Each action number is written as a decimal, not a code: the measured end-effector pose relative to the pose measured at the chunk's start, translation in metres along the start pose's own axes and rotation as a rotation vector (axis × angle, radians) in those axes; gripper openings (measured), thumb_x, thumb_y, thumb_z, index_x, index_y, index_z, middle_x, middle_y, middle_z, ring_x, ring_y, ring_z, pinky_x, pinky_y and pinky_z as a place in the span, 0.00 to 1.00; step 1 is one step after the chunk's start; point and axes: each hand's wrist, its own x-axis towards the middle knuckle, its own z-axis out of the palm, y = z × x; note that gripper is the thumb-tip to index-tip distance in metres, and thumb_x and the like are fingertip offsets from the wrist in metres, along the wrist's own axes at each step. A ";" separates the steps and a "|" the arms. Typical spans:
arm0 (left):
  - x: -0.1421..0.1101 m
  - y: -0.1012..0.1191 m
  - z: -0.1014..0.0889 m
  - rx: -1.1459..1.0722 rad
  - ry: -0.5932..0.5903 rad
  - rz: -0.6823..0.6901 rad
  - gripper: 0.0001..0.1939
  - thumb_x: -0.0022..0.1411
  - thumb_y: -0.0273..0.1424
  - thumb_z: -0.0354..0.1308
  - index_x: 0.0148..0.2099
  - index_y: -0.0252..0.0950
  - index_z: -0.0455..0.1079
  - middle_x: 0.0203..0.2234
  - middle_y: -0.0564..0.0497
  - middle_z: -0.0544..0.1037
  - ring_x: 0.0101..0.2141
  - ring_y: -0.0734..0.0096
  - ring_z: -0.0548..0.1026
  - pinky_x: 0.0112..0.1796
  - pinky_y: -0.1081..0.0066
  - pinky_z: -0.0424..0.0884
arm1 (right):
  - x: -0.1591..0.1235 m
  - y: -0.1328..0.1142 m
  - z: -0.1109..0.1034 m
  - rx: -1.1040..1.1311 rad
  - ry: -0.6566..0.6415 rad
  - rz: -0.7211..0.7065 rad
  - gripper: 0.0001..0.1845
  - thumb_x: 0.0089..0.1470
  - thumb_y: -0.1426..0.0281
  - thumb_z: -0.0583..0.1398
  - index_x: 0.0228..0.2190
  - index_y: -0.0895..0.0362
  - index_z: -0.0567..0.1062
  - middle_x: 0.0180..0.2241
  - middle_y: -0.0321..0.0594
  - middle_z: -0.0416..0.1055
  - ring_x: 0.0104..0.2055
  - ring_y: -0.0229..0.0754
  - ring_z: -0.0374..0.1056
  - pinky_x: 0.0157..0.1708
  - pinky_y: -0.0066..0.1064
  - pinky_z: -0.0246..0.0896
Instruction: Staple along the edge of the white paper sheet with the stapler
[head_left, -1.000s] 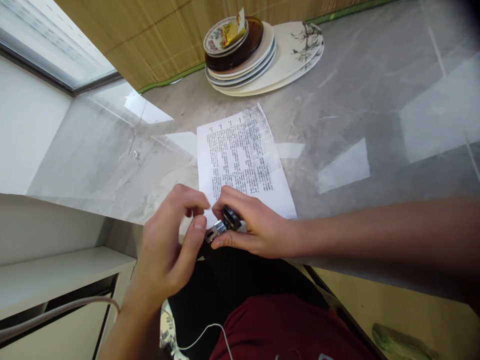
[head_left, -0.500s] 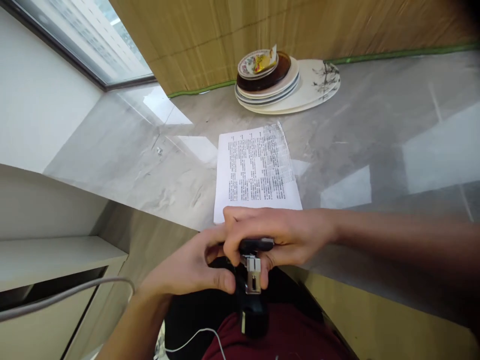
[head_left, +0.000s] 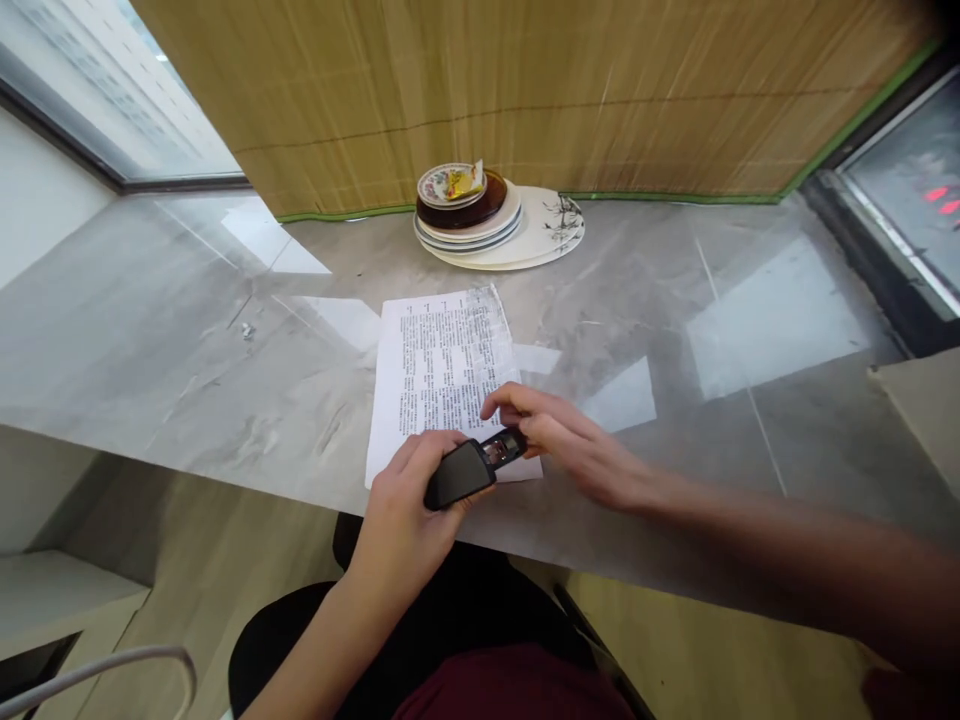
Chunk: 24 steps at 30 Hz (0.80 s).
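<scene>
A black stapler (head_left: 460,474) with a small metal part showing near its right end is held over the near edge of the printed sheets (head_left: 395,385). My left hand (head_left: 409,497) is closed around the stapler's wide left end, fingers behind it and thumb beneath. At its narrow right end, my right hand (head_left: 574,445) grips with bent fingers, the index finger reaching out above the paper. The sheets lie on the grey counter (head_left: 315,440), and a strip of clear, shiny material covers their upper right part.
Behind the paper, stacked plates (head_left: 469,235) lean near the bamboo blind (head_left: 540,100), with a yellow packet (head_left: 463,183) on top. A small crumpled scrap (head_left: 247,331) lies on the counter at left. A grey cable (head_left: 112,660) loops at lower left.
Both hands have lifted the stapler from near my lap up over the paper's near edge. It has turned from pointing toward me to lying sideways. My view has shifted right.
</scene>
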 end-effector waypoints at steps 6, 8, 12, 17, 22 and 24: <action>0.020 0.001 0.000 0.284 -0.204 0.068 0.09 0.66 0.23 0.64 0.44 0.40 0.69 0.37 0.51 0.78 0.38 0.60 0.74 0.37 0.63 0.69 | 0.028 0.016 -0.020 0.136 0.048 -0.326 0.09 0.70 0.73 0.50 0.44 0.55 0.70 0.38 0.37 0.70 0.33 0.36 0.65 0.35 0.33 0.62; 0.026 0.002 -0.003 0.342 -0.247 0.061 0.10 0.66 0.23 0.63 0.46 0.40 0.68 0.38 0.51 0.79 0.39 0.58 0.74 0.38 0.61 0.70 | 0.033 0.021 -0.025 0.109 0.029 -0.391 0.07 0.73 0.72 0.51 0.48 0.54 0.67 0.41 0.39 0.73 0.39 0.39 0.72 0.41 0.35 0.66; 0.031 0.002 -0.006 0.326 -0.331 -0.012 0.15 0.69 0.35 0.66 0.55 0.42 0.69 0.43 0.50 0.81 0.41 0.54 0.77 0.41 0.57 0.72 | 0.034 0.033 -0.027 0.100 0.056 -0.371 0.04 0.75 0.71 0.50 0.49 0.52 0.62 0.36 0.35 0.76 0.39 0.39 0.75 0.44 0.38 0.68; 0.029 0.001 -0.009 0.264 -0.221 0.004 0.16 0.71 0.40 0.65 0.56 0.41 0.69 0.47 0.47 0.80 0.45 0.56 0.78 0.44 0.58 0.74 | 0.035 0.037 -0.023 0.155 0.103 -0.333 0.05 0.71 0.67 0.58 0.44 0.54 0.66 0.35 0.34 0.75 0.39 0.40 0.78 0.44 0.38 0.70; 0.024 0.021 -0.014 0.266 0.169 0.211 0.11 0.73 0.35 0.64 0.54 0.41 0.71 0.47 0.47 0.80 0.48 0.61 0.78 0.48 0.61 0.74 | 0.033 0.025 -0.019 0.257 0.295 -0.466 0.14 0.61 0.63 0.71 0.35 0.54 0.72 0.35 0.32 0.68 0.36 0.39 0.77 0.41 0.38 0.75; 0.023 0.031 -0.015 0.280 0.238 0.257 0.08 0.73 0.31 0.63 0.53 0.41 0.73 0.44 0.48 0.80 0.45 0.63 0.78 0.47 0.63 0.74 | 0.028 0.017 -0.018 0.223 0.374 -0.528 0.16 0.57 0.61 0.74 0.33 0.53 0.74 0.33 0.33 0.71 0.37 0.41 0.75 0.43 0.40 0.76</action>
